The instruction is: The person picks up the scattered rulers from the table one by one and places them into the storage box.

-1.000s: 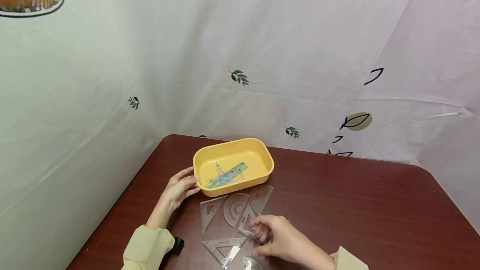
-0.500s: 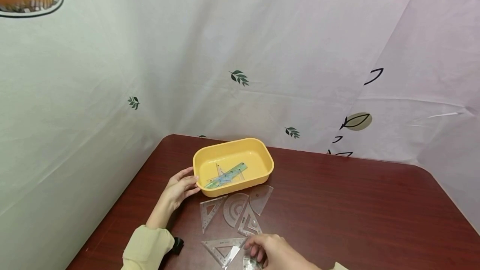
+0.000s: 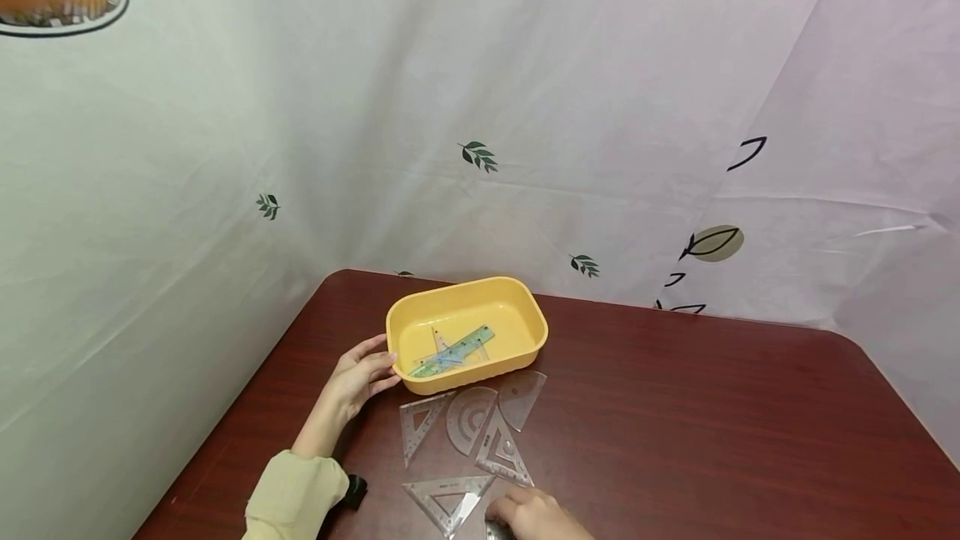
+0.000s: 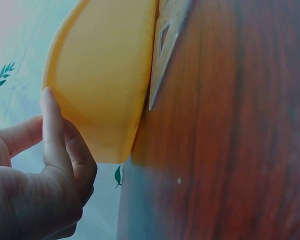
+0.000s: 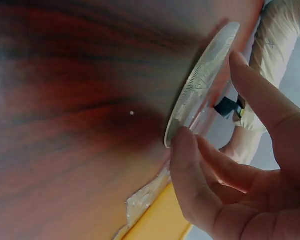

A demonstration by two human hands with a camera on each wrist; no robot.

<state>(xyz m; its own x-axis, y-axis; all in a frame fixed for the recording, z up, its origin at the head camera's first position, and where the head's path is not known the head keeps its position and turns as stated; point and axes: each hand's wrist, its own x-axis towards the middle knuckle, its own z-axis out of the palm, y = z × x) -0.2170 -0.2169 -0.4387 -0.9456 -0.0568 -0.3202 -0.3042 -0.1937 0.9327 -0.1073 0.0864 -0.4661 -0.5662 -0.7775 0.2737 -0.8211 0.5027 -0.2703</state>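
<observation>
In the head view my left hand (image 3: 356, 377) holds the left end of a yellow tray (image 3: 525, 351), with fingers on its rim and outer wall. Inside the tray lie a green-blue ruler (image 3: 476, 342) and a clear set square (image 3: 438, 337). At the bottom edge my right hand (image 3: 536, 515) is over a clear protractor (image 3: 495, 531), partly hidden by it. The right wrist view shows that protractor (image 5: 202, 82) flat by the table, with my index fingertip at one end. My thumb (image 5: 260, 87) appears slightly apart from the other end.
Between tray and right hand lie clear set squares (image 3: 504, 465), one (image 3: 468, 486) nearest the front and another (image 3: 407, 432) at left, plus protractors (image 3: 468, 394) (image 3: 528, 394). A dark red table (image 3: 712, 415) extends right. White patterned cloth (image 3: 637, 107) hangs behind.
My right hand has moved down and slightly left, from the set square to the protractor at the front. My left hand and the tray have not moved.
</observation>
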